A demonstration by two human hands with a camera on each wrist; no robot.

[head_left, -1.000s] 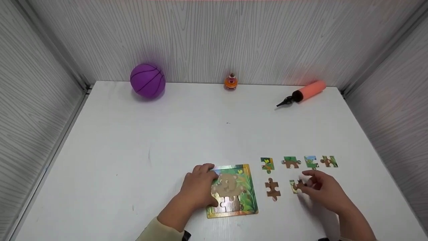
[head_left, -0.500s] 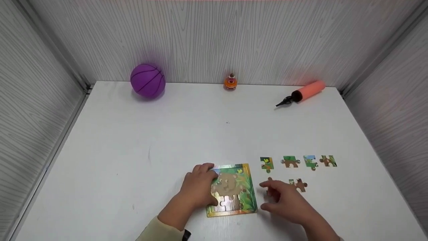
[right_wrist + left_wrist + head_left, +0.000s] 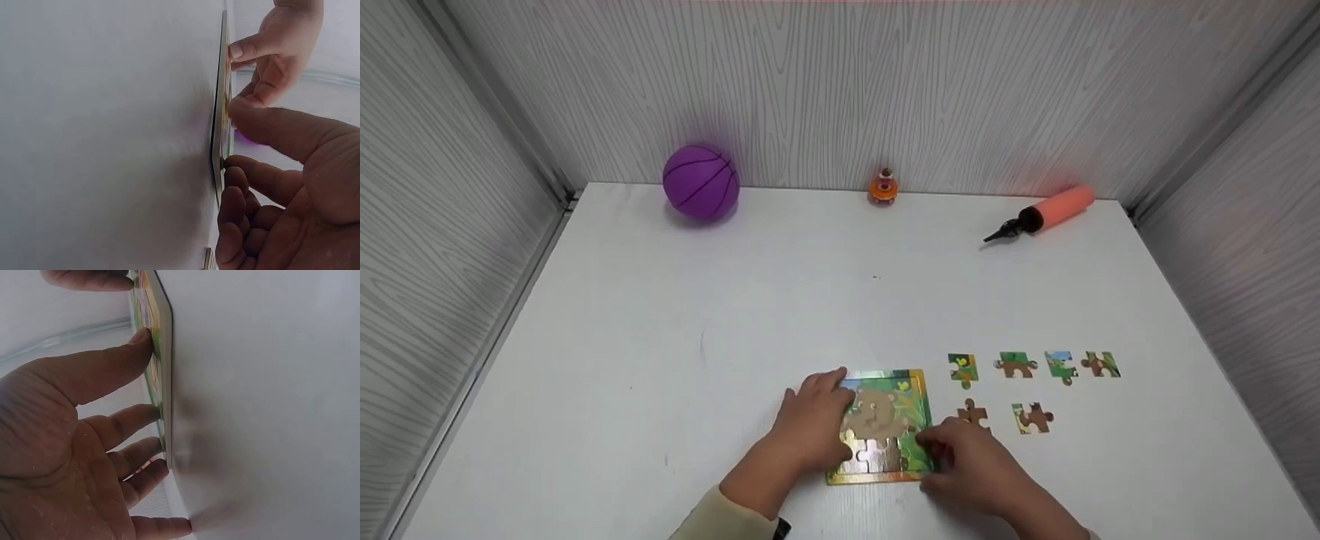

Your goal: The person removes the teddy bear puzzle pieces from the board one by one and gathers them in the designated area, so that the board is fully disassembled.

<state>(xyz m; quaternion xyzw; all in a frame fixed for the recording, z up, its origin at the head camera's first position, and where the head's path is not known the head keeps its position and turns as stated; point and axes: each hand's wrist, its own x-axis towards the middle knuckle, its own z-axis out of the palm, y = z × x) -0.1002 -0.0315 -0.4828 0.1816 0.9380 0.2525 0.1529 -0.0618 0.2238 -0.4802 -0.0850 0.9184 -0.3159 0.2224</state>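
Note:
A framed jigsaw puzzle board (image 3: 877, 478) with a bear picture lies flat near the table's front. My left hand (image 3: 806, 427) rests on its left side. In the left wrist view, the thumb (image 3: 121, 363) touches the board edge and the other fingers spread along it. My right hand (image 3: 975, 465) grips the lower right corner between thumb and index finger. Its remaining fingers are curled in the right wrist view. Closest to that hand is a brown puzzle piece (image 3: 971, 412), partly hidden behind it. Another brown piece (image 3: 1033, 418) with a light edge lies farther right.
Behind these is a row of several loose pieces, including a green one (image 3: 1017, 364). Along the back of the white table (image 3: 780, 285) stand a purple ball (image 3: 701, 184), a small orange toy (image 3: 883, 187) and an orange pump (image 3: 1061, 210). Walls enclose three sides.
My right hand has let go of the brown piece with the light edge, moved left and taken hold of the board's corner. My left hand stays on the board.

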